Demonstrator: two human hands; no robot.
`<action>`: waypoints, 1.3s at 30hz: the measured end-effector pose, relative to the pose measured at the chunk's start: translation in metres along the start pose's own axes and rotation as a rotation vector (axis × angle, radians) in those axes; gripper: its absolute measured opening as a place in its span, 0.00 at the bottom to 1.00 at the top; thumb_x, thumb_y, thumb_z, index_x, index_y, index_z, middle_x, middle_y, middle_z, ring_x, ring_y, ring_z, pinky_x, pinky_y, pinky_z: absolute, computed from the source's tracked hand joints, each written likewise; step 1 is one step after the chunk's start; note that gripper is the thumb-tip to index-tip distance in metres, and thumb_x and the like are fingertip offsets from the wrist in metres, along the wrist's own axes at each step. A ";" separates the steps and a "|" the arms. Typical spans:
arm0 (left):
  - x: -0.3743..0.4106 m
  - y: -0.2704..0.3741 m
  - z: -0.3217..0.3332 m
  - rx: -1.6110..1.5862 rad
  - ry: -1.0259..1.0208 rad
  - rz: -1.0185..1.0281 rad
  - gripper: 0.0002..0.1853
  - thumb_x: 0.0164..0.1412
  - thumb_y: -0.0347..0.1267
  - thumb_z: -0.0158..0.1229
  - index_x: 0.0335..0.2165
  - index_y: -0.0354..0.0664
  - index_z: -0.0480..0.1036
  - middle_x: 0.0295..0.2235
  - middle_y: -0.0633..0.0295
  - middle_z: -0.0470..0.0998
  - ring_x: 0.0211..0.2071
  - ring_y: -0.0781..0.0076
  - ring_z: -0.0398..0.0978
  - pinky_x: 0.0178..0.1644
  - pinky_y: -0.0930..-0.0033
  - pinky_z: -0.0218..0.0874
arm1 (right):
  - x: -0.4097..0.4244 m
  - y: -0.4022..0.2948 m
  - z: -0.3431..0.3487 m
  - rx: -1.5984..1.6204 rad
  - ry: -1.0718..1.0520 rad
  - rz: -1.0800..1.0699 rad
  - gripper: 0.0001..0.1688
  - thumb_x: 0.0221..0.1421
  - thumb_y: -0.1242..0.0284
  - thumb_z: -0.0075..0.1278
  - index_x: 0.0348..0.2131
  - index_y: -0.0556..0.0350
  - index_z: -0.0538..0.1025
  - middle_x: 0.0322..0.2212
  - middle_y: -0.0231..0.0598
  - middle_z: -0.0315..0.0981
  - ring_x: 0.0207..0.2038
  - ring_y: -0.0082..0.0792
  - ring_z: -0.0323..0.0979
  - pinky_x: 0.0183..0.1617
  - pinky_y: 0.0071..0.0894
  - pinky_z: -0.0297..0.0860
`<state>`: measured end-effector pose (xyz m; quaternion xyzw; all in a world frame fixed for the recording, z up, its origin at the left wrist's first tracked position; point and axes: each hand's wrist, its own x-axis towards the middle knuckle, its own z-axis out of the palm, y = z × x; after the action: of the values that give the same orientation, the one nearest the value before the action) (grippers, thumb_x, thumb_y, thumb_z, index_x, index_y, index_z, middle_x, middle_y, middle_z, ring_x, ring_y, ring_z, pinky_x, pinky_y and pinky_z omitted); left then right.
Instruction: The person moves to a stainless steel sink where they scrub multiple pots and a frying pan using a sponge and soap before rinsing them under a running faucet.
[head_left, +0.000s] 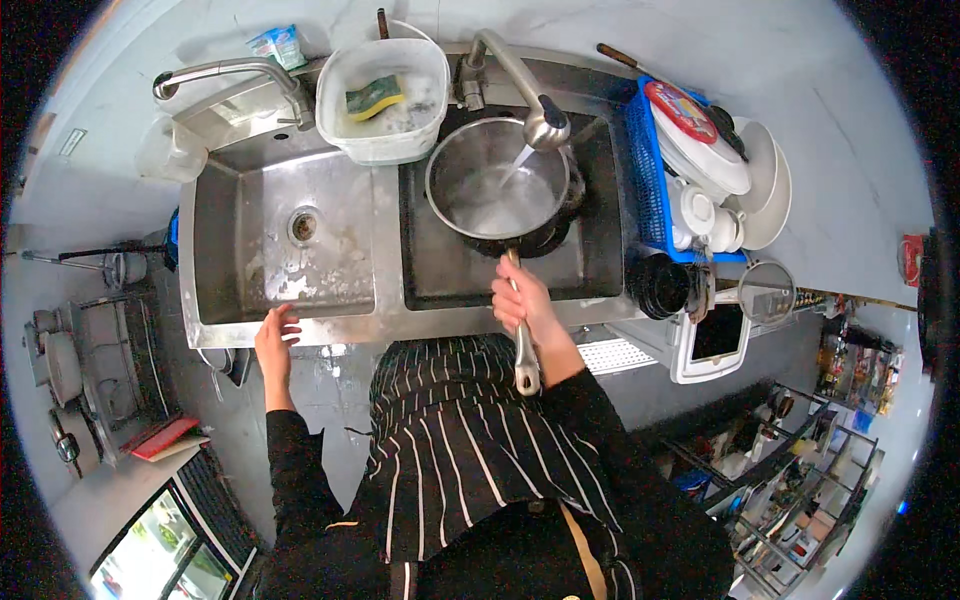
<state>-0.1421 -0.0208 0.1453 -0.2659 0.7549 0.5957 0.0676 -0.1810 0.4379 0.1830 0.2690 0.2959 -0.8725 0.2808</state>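
My right hand (523, 299) grips the metal handle of a saucepan (497, 178) over the right sink basin (442, 289). Water runs into the pan from the right faucet (546, 124), whose head hangs over the pan's rim. Dark cookware, partly hidden, lies under the pan. My left hand (276, 335) holds nothing; its fingers are apart near the front edge of the left sink basin (330, 259). A yellow and green sponge (374, 98) sits in a white plastic tub (382, 149) of soapy water behind the divider.
The left faucet (225, 69) points away to the left, near a clear plastic container (174, 152). At right, a blue plastic basket (652, 169) holds plates, bowls and cups. Black bowls (660, 286) and a mesh strainer (766, 291) are in front of it.
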 end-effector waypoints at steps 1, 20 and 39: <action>0.000 -0.004 -0.009 0.050 0.001 0.004 0.23 0.69 0.47 0.42 0.47 0.41 0.74 0.33 0.61 0.77 0.31 0.74 0.75 0.33 0.73 0.67 | -0.011 0.003 -0.003 0.002 -0.099 0.018 0.17 0.67 0.56 0.42 0.27 0.43 0.64 0.10 0.20 0.49 0.08 0.16 0.48 0.09 0.23 0.50; -0.021 0.130 0.175 0.222 -0.373 0.479 0.15 0.62 0.36 0.55 0.44 0.39 0.76 0.36 0.55 0.80 0.36 0.68 0.78 0.39 0.68 0.68 | -0.018 -0.031 -0.024 -0.955 0.362 -0.182 0.23 0.59 0.55 0.53 0.28 0.55 0.67 0.15 0.29 0.64 0.13 0.20 0.60 0.16 0.24 0.57; -0.057 0.093 0.204 0.388 -0.506 0.670 0.23 0.52 0.31 0.62 0.48 0.44 0.72 0.46 0.54 0.73 0.47 0.58 0.72 0.49 0.59 0.66 | 0.023 -0.051 0.022 -1.374 0.068 0.283 0.20 0.58 0.63 0.48 0.20 0.58 0.70 0.15 0.29 0.67 0.14 0.22 0.64 0.18 0.26 0.60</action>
<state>-0.1826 0.2019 0.1919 0.1641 0.8565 0.4786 0.1022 -0.2370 0.4498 0.2015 0.0937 0.7511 -0.4341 0.4885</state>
